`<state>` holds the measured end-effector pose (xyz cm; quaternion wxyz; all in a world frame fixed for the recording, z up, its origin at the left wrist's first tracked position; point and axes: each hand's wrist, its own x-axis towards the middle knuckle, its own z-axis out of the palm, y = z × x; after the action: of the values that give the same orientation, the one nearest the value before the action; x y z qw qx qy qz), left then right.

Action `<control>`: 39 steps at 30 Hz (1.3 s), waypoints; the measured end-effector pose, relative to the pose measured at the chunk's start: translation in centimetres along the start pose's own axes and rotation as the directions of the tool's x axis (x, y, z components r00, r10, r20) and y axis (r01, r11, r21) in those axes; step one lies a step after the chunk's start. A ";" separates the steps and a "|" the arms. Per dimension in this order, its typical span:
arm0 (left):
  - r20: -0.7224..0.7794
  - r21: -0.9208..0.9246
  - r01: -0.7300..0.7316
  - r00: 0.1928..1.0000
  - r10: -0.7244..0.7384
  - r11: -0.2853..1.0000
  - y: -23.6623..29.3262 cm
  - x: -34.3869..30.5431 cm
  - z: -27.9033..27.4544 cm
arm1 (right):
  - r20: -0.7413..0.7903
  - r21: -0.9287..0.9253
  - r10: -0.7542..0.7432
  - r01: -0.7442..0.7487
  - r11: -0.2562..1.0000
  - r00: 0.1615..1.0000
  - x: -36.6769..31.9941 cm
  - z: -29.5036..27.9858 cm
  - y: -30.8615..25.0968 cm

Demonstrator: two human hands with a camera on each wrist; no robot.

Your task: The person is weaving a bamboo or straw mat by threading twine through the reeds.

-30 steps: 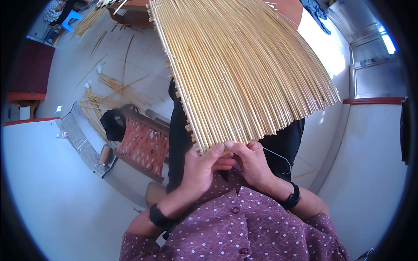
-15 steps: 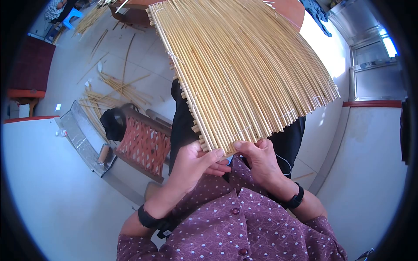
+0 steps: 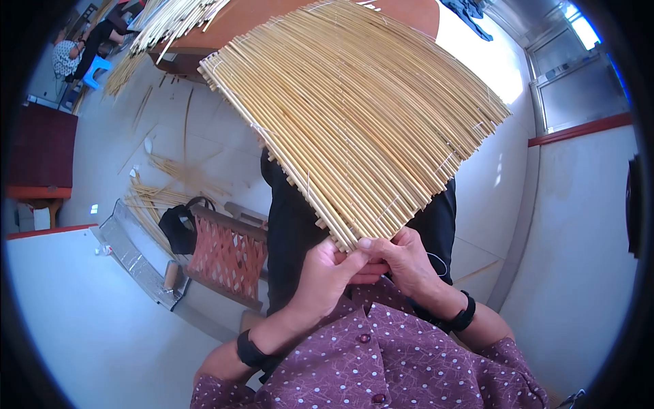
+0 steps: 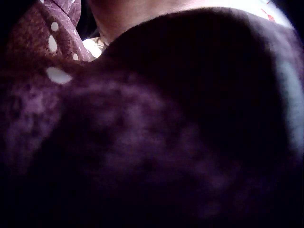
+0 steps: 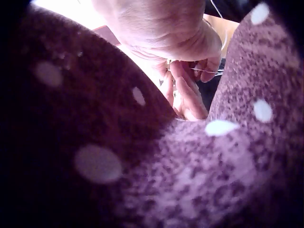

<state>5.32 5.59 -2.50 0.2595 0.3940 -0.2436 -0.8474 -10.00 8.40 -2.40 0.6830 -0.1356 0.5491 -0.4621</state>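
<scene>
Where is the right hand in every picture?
Head: right hand low in the middle, pinching the near corner of the stick mat beside the left hand.
Left wrist: not to be made out; cloth fills it.
Right wrist: right hand at top middle.
Shared landmark: the purple dotted shirt.

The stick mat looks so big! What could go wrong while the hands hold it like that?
1. The left hand and right hand pinch only one corner of the stick mat; the rest juts out unsupported, so it might tip or slip.
2. A thin thread hangs loose by the right hand and could snag.
3. Cut stick ends sit against both hands and may prick them.
</scene>
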 end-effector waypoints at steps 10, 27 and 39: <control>0.013 0.102 0.133 0.991 -0.135 0.986 -0.5 0.1 0.5 | -0.006 -0.094 -0.022 0.021 0.995 1.000 -0.6 -1.0 -0.3; 0.094 0.120 0.119 0.987 -0.130 0.986 2.0 1.4 -4.4 | -0.018 -0.148 -0.070 0.067 0.987 0.997 -0.4 0.0 -0.2; -0.041 0.101 0.063 0.997 -0.059 0.993 0.9 4.3 -3.3 | -0.003 -0.131 -0.088 0.086 0.988 0.996 -0.4 -0.7 0.6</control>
<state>5.78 1.54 -6.11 0.2178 0.4300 -0.2694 -0.8337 -10.30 9.29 -2.84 0.6494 -0.2018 0.5748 -0.4552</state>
